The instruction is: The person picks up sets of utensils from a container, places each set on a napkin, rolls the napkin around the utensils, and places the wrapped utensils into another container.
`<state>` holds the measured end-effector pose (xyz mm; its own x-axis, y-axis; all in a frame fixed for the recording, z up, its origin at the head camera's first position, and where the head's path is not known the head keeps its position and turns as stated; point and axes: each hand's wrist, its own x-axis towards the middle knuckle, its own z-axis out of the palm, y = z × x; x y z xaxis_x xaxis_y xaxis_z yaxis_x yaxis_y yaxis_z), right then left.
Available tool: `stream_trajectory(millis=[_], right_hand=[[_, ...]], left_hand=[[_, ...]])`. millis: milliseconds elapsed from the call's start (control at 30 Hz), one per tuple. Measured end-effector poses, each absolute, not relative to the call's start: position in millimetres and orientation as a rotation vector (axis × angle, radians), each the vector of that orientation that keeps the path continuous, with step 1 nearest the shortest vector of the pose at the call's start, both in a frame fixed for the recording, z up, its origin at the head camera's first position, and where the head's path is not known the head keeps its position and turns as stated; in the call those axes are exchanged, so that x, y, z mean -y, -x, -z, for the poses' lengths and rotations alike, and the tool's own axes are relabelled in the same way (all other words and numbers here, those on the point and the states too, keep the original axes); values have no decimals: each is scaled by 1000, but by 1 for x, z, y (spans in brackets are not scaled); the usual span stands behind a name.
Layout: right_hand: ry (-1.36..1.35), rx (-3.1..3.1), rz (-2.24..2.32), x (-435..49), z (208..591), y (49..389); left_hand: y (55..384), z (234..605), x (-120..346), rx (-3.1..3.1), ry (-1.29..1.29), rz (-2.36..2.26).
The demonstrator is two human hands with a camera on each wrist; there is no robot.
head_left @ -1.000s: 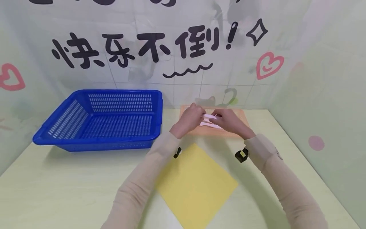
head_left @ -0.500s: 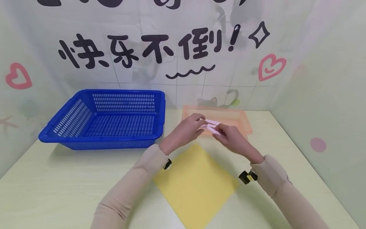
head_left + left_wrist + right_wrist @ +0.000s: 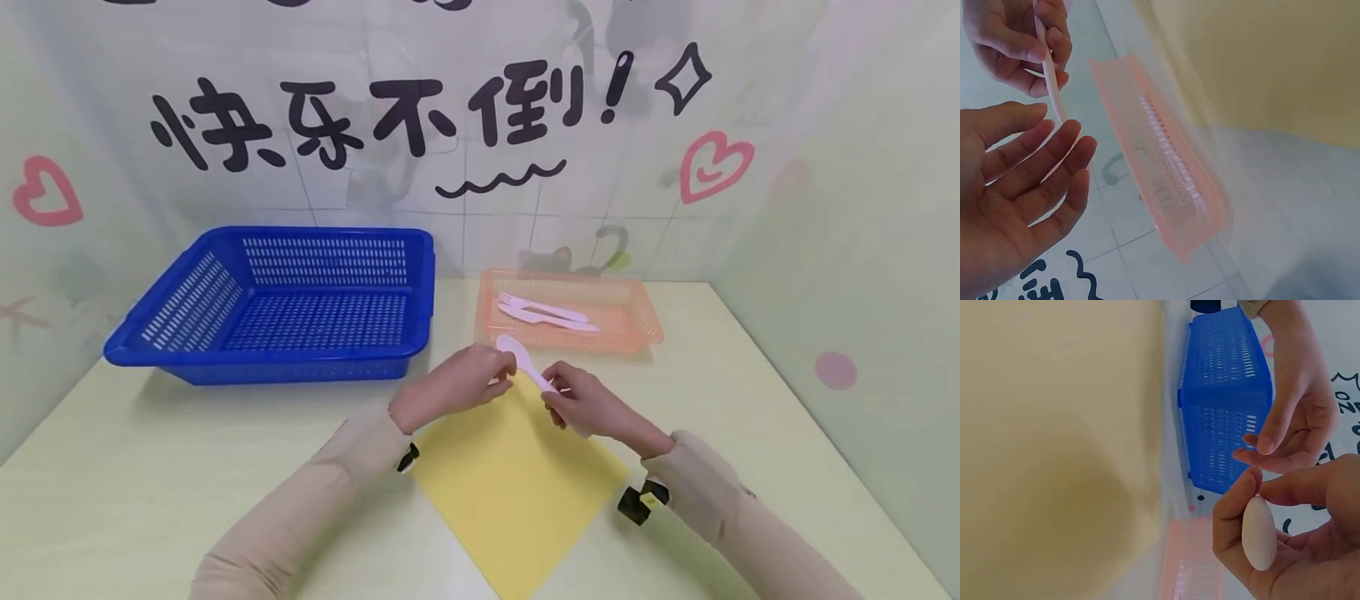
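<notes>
A pale pink spoon [image 3: 525, 363] is held above the far corner of a yellow sheet [image 3: 517, 492]. My right hand [image 3: 587, 403] pinches its handle between thumb and fingers; the handle's end shows in the right wrist view [image 3: 1259, 534]. Close to the spoon's bowl is my left hand [image 3: 461, 379], its fingers loosely bent in the left wrist view [image 3: 1029, 181], with no grip on the spoon. Whether a fingertip touches the spoon is hard to tell. Behind, a pink fork [image 3: 543, 307] and a pink knife [image 3: 551, 318] lie in the orange basket [image 3: 645, 333].
On the left of the table [image 3: 150, 500] stands a large blue basket [image 3: 292, 365]. A printed wall covering [image 3: 420, 183] rises behind both baskets. Another wall [image 3: 840, 250] closes the right side.
Both hands have come back from the orange basket toward the yellow sheet, bringing the spoon out. The fork and knife now lie uncovered in the basket. My left hand has loosened.
</notes>
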<state>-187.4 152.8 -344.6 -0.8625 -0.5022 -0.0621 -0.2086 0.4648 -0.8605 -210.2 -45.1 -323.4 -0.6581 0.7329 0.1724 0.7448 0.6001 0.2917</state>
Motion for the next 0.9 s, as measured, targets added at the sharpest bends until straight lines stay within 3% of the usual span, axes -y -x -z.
stream_trajectory(millis=[333, 900], right_hand=[[379, -1995, 1508, -137, 356, 184], [237, -2063, 1397, -111, 368, 209]], left_hand=[[205, 345, 48, 2885, 1329, 576], [212, 362, 51, 2899, 1274, 333]])
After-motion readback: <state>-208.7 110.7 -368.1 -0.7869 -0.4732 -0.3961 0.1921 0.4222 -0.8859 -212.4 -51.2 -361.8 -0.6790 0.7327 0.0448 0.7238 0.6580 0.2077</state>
